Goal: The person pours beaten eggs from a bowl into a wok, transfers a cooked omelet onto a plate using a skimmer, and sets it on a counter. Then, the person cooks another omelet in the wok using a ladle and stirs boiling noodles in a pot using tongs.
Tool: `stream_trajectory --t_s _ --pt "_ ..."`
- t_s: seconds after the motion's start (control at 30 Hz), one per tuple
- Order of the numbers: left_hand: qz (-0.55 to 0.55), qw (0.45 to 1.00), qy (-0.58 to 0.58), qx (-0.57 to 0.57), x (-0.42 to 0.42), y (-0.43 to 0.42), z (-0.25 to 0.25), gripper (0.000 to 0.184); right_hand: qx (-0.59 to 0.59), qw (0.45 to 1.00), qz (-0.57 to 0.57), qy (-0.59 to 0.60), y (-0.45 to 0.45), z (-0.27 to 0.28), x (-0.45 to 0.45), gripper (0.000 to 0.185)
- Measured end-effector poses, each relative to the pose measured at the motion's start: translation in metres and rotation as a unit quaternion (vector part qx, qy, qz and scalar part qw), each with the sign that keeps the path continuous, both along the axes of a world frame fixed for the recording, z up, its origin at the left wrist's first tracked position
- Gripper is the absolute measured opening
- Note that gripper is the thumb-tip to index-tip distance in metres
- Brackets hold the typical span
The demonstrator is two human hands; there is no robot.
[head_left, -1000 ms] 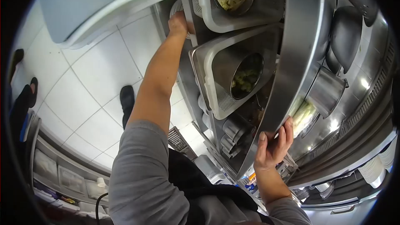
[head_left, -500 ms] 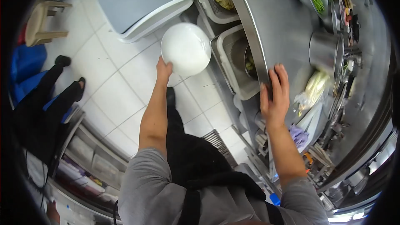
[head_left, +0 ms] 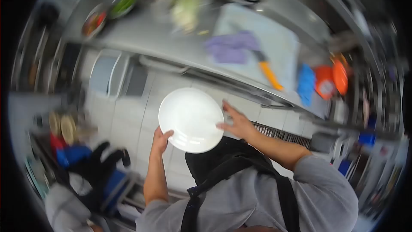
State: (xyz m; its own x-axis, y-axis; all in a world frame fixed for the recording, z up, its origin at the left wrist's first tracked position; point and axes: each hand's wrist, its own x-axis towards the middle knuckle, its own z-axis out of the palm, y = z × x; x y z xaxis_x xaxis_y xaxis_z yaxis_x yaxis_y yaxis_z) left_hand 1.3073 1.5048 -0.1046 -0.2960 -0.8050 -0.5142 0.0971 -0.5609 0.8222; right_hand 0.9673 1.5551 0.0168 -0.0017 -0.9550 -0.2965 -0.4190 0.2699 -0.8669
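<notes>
A round white plate (head_left: pixel 191 120) is held out in front of my body, above the tiled floor. My left hand (head_left: pixel 161 140) grips its lower left rim, thumb on top and fingers underneath. At the right side of the plate is my right hand (head_left: pixel 237 123), with thumb and fingers spread apart. Its thumb tip reaches the rim; whether it presses on the plate I cannot tell. Beyond the plate runs a steel counter (head_left: pixel 128 38). A purple cloth (head_left: pixel 231 47) and an orange-handled knife (head_left: pixel 270 76) lie on a white cutting board (head_left: pixel 281 45) there.
A bowl of green vegetables (head_left: pixel 123 5), a bowl of red pieces (head_left: pixel 94 22) and a blurred pale cabbage (head_left: pixel 186 13) sit on the counter. A grey-lidded bin (head_left: pixel 106 73) stands on the floor. Another person (head_left: pixel 71 206) sits at lower left. Orange containers (head_left: pixel 325 81) are at right.
My view has swung right along the counter. My right hand has left the counter edge and come to the plate. My left hand still holds the plate, now closer to my body.
</notes>
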Motion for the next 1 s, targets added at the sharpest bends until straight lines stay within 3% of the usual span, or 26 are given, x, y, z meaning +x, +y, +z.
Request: stream_trajectory --t_s 0.03,0.13,0.17,0.27,0.33,0.47,0.63,0.7,0.8,0.83,0.9,1.0 --pt "-0.051 0.998 0.005 -0.023 -0.035 0.006 0.025 0.055 0.064 0.993 -0.033 -0.095 0.047 0.027 -0.025 0.083" --pt "-0.175 0.981 0.073 -0.051 -0.166 0.044 0.094 0.055 0.014 0.988 -0.086 -0.126 0.160 0.093 -0.110 0.078" --pt "-0.206 0.973 0.084 -0.068 -0.215 0.063 0.110 0.056 -0.062 0.981 -0.146 -0.115 0.199 0.088 -0.133 0.066" --pt "-0.305 0.942 0.117 -0.081 -0.342 0.117 0.145 0.054 -0.110 0.930 -0.302 -0.177 0.292 0.125 -0.200 0.055" --pt "-0.384 0.907 0.146 -0.090 -0.420 0.143 0.156 0.050 -0.150 0.864 -0.413 -0.246 0.349 0.130 -0.244 0.049" --pt "-0.450 0.874 0.141 -0.119 -0.551 0.197 0.198 0.049 -0.224 0.779 -0.503 -0.301 0.422 0.136 -0.334 0.047" --pt "-0.528 0.829 0.136 -0.124 -0.688 0.233 0.201 0.046 -0.255 0.678 -0.607 -0.328 0.477 0.114 -0.431 0.040" --pt "-0.560 0.811 0.134 -0.102 -0.730 0.239 0.195 0.045 -0.247 0.667 -0.624 -0.324 0.488 0.111 -0.457 0.041" --pt "-0.564 0.816 0.125 0.006 -0.819 0.256 0.189 0.036 -0.219 0.589 -0.730 -0.269 0.500 0.118 -0.499 0.041" --pt "-0.565 0.814 0.136 0.007 -0.850 0.260 0.190 0.036 -0.221 0.591 -0.731 -0.259 0.504 0.117 -0.520 0.041" --pt "-0.565 0.820 0.084 0.016 -0.898 0.263 0.189 0.038 -0.233 0.520 -0.776 -0.270 0.512 0.103 -0.557 0.041" --pt "-0.549 0.834 0.061 0.021 -0.966 0.265 0.179 0.040 -0.201 0.517 -0.785 -0.275 0.510 0.116 -0.625 0.043"
